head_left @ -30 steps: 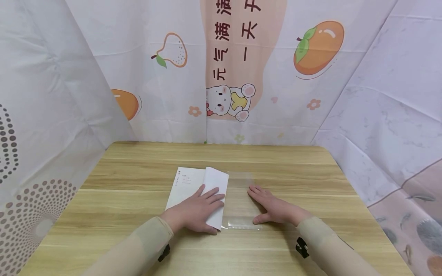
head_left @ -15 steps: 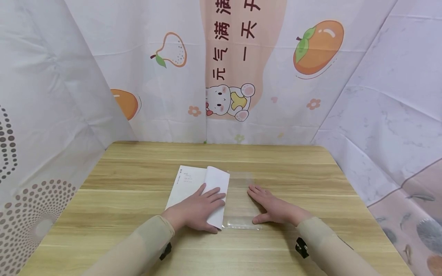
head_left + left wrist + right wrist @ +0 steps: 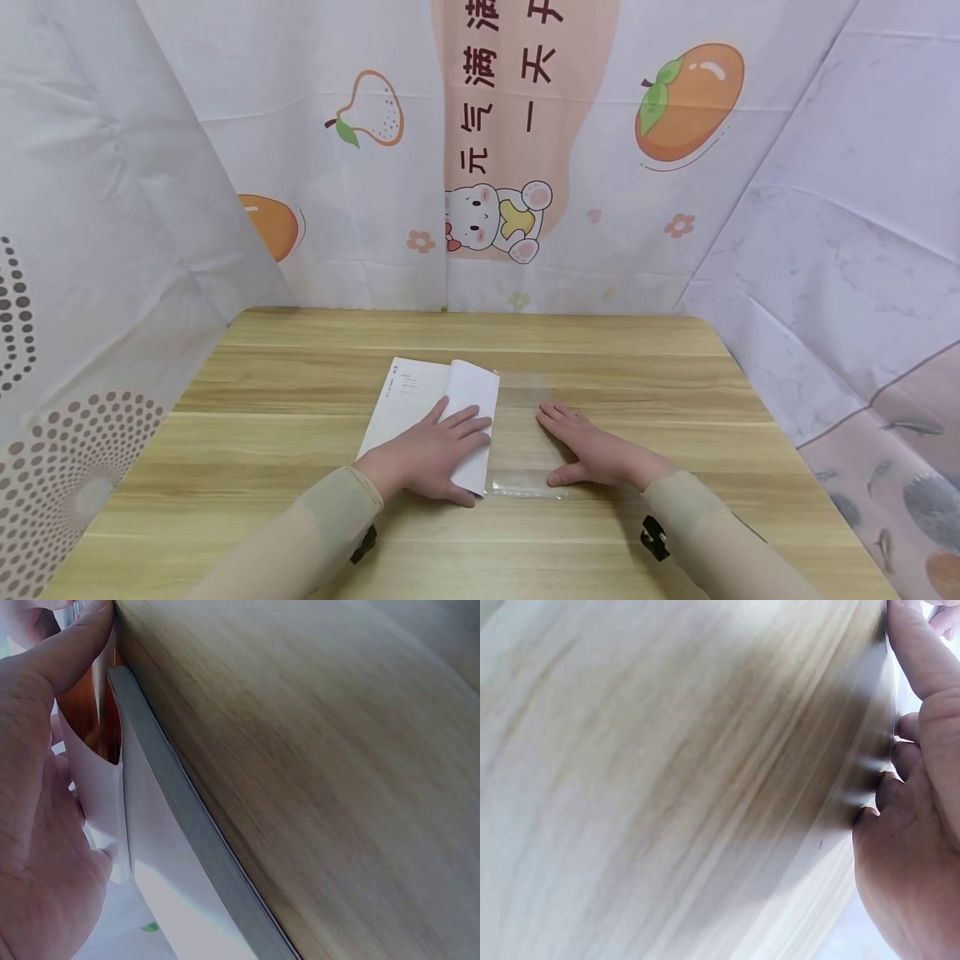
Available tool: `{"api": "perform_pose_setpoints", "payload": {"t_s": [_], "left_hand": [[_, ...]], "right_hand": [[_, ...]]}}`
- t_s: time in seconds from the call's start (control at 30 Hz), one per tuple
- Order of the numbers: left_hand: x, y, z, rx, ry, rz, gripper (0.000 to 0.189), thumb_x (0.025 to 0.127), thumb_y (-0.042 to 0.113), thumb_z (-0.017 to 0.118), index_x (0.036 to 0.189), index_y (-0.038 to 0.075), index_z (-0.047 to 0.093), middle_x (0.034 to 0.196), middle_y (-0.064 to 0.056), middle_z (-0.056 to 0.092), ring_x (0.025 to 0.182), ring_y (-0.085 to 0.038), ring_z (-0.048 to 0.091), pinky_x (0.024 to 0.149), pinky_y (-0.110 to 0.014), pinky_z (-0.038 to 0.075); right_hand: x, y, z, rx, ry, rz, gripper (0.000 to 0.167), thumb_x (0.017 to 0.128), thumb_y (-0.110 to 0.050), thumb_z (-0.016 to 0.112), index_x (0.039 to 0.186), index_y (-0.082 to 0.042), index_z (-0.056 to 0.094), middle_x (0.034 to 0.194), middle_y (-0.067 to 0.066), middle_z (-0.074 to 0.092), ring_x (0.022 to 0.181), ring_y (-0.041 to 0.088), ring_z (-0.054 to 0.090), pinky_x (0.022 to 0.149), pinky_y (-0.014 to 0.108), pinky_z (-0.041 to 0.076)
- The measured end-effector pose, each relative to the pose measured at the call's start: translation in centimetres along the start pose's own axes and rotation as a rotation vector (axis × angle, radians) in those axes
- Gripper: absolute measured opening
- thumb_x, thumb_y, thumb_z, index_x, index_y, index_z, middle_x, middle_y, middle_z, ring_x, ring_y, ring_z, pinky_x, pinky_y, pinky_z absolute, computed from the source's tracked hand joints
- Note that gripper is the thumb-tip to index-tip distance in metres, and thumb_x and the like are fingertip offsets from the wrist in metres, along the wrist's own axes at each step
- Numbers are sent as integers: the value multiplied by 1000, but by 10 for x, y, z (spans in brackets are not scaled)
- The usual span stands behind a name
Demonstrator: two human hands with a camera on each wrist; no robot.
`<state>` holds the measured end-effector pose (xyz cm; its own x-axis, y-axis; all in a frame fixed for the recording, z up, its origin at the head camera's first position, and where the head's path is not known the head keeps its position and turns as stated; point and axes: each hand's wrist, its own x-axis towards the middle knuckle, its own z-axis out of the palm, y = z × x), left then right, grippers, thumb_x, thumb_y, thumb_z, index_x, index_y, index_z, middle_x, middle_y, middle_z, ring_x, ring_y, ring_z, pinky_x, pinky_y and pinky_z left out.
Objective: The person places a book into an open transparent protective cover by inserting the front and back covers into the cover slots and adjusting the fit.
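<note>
Nudged rightward, the white paper booklet (image 3: pixel 408 402) curls beneath the left hand (image 3: pixel 429 457).

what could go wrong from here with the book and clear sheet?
Crease: the white flap bends in an open loop under the left hand; pressing harder could fold it sharply.
Slip: the clear sheet has the right hand at its right edge; lifting that might let it shift.
Misalignment: the sheet nearly vanishes against the tabletop, so its edges may be missed.
</note>
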<state>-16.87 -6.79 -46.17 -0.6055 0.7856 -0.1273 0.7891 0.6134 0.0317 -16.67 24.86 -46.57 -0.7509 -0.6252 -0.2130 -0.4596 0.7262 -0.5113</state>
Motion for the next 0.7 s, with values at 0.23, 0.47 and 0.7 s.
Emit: {"api": "perform_pose_setpoints", "payload": {"t_s": [0.23,0.47,0.7], "left_hand": [[1,1,0,6,14,1,82,84,72,66,146,21,48,165,1,34,156,-23,22,123,-61,17],[3,3,0,14,17,-9,84,84,74,65,147,21,48,165,1,33,156,-23,22,123,-60,16],[4,6,0,19,8,-28,87,84,78,62,148,21,47,166,1,32,157,-23,20,123,-60,14]], "right_hand": [[0,-1,0,-1,1,3,98,93,-45,73,162,-1,20,169,22,12,154,48,9,121,65,15],[1,0,1,-5,1,2,98,93,-46,73,162,-1,20,170,21,12,154,47,8,121,65,13],[1,0,1,-4,1,-7,97,93,-45,73,162,0,20,169,22,12,154,48,9,121,65,13]]}}
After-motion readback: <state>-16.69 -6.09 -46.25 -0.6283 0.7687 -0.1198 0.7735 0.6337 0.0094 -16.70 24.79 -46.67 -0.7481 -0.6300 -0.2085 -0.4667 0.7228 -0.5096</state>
